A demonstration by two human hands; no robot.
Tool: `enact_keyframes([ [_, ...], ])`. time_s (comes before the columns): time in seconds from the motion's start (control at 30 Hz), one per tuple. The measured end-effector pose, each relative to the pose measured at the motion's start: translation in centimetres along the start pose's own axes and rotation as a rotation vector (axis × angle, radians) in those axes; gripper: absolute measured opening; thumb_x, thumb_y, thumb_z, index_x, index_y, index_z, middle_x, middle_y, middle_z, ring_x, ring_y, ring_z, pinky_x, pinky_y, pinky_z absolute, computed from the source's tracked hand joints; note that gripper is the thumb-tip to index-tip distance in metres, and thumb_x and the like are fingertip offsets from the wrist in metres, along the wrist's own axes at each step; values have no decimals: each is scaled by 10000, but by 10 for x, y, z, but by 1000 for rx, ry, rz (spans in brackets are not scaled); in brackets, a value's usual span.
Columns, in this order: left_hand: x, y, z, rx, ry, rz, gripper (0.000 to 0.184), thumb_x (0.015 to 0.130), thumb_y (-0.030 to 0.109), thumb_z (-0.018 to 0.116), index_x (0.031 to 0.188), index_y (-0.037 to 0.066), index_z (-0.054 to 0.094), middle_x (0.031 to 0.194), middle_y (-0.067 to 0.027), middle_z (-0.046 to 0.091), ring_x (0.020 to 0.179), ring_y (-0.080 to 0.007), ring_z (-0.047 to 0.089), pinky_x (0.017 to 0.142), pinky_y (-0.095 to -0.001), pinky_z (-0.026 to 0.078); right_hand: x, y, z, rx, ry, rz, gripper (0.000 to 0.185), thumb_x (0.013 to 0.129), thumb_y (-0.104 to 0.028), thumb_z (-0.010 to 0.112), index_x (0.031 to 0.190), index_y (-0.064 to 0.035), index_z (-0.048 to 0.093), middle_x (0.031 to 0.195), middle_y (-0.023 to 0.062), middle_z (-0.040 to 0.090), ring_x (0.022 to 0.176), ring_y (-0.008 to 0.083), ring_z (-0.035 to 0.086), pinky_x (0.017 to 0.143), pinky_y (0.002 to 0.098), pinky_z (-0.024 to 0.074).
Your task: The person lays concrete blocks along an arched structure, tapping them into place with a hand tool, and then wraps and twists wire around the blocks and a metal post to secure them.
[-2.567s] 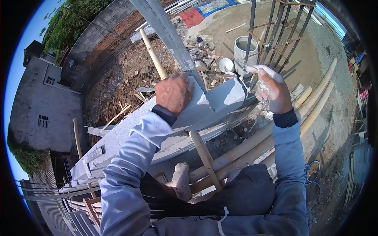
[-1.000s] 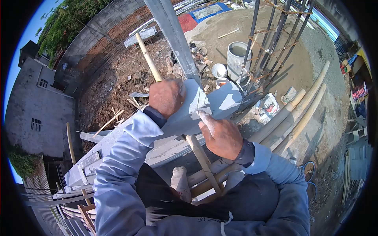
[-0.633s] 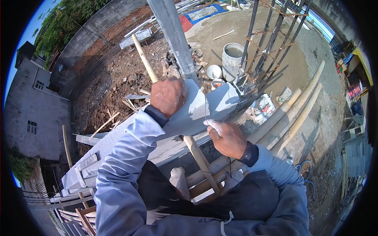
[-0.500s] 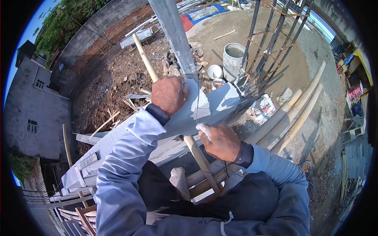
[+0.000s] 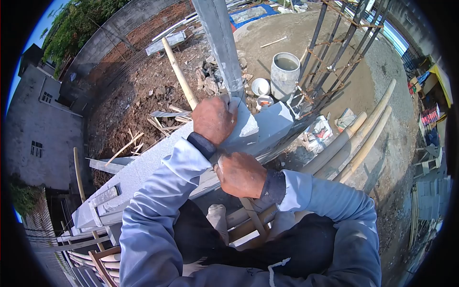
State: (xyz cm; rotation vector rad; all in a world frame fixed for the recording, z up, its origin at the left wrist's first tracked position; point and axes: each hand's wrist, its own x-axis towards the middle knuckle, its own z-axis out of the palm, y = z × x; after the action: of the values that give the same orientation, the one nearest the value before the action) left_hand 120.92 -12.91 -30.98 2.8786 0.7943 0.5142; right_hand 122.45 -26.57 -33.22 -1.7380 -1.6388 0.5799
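At six o'clock, nearest, the right hand (image 5: 241, 174) is curled closed just beside the left cuff (image 5: 202, 145); what it holds is hidden. Toward eleven, the left hand (image 5: 215, 120) is curled closed over the pale block (image 5: 246, 125), its grip hidden. Beyond, the metal post (image 5: 221, 50) rises at twelve; the grey bucket (image 5: 285, 76) stands at one.

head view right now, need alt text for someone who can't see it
A person's left hand is on a pale block wall near a grey post, the right hand just below, fingers curled. Steel bars and long poles stand out beyond.
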Motion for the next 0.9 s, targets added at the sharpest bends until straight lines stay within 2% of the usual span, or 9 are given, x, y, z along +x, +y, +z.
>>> enact_keyframes([
  [0.17,3,0,0,-75,-38,-34,247,806,258,597,722,27,618,624,-188,597,624,-369,614,579,-453,499,1,-6,6,98,119,37,214,807,-138,535,763,71,542,616,264,565,612,434,589,587,493,468],
  [0.4,0,-7,16,-312,22,-48,211,844,228,572,844,18,556,642,-219,585,661,-417,596,591,-483,471,8,-5,2,25,-24,50,215,808,-170,556,765,40,566,652,248,588,677,435,597,642,499,468],
  [0.53,-3,-11,13,-349,16,-56,203,868,207,569,835,12,527,678,-222,569,664,-412,586,580,-443,451,9,15,-24,-20,-170,11,202,817,-184,540,735,-7,590,688,220,600,711,425,593,680,490,459],
  [0.6,-7,-10,15,-367,48,-73,194,875,203,561,839,16,529,681,-221,569,674,-417,585,585,-447,450,17,23,-63,-54,-29,143,195,814,-200,553,794,-13,608,728,217,604,724,413,589,645,475,444],
  [0.67,-6,-12,18,-366,61,-62,212,864,233,568,842,25,543,672,-221,582,668,-414,591,589,-476,460,32,34,-82,-34,340,123,210,820,-200,558,857,-2,618,746,216,612,744,399,596,652,443,462],
  [0.7,-7,-13,18,-364,61,-52,221,859,249,572,844,29,550,668,-220,588,666,-412,594,590,-491,465,41,34,-91,-39,376,170,216,823,-202,558,865,-1,626,758,222,616,771,401,603,676,433,471],
  [0.77,-7,-13,18,-394,61,-49,206,849,241,579,846,35,560,717,-211,602,705,-404,601,618,-480,472,63,48,-87,-73,368,125,226,819,-197,550,880,-1,646,789,229,627,792,399,612,713,438,479],
  [0.87,-6,-16,19,-407,85,-15,188,838,229,584,886,47,580,764,-205,613,732,-400,603,639,-472,477,91,59,-74,-215,216,398,243,808,-212,555,867,-4,664,815,245,631,822,400,617,761,439,481],
  [0.9,-5,-17,19,-399,84,-20,186,835,224,586,904,52,586,779,-204,616,738,-399,604,645,-470,478,99,65,-76,-208,179,347,276,780,-224,565,864,20,663,845,265,627,851,404,616,787,436,480],
])
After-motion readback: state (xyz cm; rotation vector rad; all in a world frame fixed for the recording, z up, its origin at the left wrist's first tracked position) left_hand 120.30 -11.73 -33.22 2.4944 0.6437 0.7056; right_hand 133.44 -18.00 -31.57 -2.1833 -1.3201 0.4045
